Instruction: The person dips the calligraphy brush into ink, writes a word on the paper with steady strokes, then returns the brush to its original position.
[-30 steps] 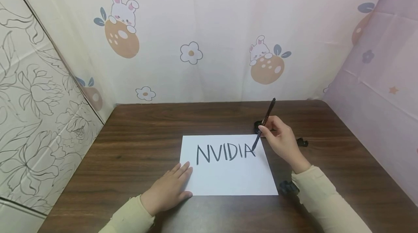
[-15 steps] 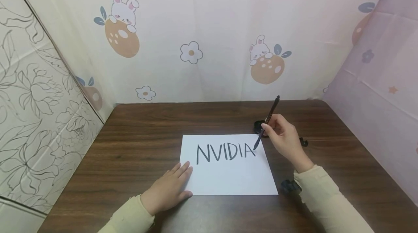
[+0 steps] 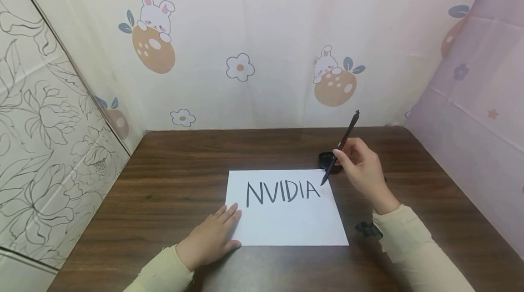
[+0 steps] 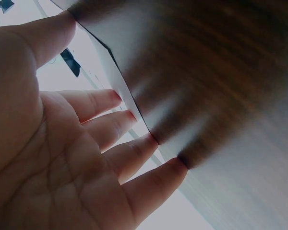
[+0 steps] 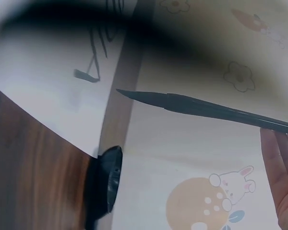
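A white sheet of paper point(image 3: 286, 226) lies on the wooden table, with NVIDIA written in dark strokes across its upper half. My left hand point(image 3: 210, 239) rests at the paper's left edge, fingers spread and nearly straight, their tips touching sheet and table in the left wrist view. Above the paper's upper right corner, my right hand point(image 3: 362, 171) pinches a dark writing brush point(image 3: 346, 135) between thumb and fingers. The brush slants, handle end up to the right. Its pointed tip point(image 5: 139, 96) appears lifted off the sheet, just right of the final A.
Behind the paper's upper right corner stands a small black dish point(image 3: 326, 160), partly behind the brush and hand. A black object point(image 3: 367, 229) lies beside the right sleeve, partly covered. A patterned cloth point(image 3: 278, 96) hangs along the table's back edge.
My right hand has moved up and to the right with the brush, drawing its tip away from the last letter. The left hand and the paper keep their places.
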The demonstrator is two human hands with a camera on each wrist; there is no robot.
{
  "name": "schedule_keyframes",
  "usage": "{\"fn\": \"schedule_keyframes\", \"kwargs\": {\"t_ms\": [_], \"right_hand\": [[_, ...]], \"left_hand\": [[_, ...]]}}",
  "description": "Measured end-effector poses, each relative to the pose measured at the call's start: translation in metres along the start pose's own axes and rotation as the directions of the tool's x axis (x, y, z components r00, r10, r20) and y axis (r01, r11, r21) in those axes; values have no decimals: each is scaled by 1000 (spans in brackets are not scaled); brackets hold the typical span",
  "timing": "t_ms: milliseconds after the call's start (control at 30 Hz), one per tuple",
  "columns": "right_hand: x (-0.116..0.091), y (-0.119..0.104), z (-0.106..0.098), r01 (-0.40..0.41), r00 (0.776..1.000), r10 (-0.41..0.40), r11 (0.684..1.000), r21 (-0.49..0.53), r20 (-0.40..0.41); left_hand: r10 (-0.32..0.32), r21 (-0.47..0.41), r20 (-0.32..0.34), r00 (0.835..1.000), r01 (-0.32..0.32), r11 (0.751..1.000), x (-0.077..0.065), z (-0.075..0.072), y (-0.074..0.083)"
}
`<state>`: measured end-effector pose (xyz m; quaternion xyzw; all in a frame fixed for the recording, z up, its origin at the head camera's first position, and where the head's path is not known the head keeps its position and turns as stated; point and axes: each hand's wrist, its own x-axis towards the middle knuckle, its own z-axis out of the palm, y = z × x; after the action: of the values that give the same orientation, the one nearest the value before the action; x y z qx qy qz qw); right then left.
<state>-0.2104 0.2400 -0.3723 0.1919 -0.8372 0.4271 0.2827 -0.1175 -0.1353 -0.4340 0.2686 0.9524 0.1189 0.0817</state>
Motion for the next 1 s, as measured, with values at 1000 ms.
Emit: {"fn": "schedule_keyframes", "kwargs": {"t_ms": [1000], "right_hand": [[43, 16, -65, -125, 992, 119, 960, -251, -39]], "left_hand": [[-7, -8, 6, 1000, 7, 1000, -2, 0, 1]]}}
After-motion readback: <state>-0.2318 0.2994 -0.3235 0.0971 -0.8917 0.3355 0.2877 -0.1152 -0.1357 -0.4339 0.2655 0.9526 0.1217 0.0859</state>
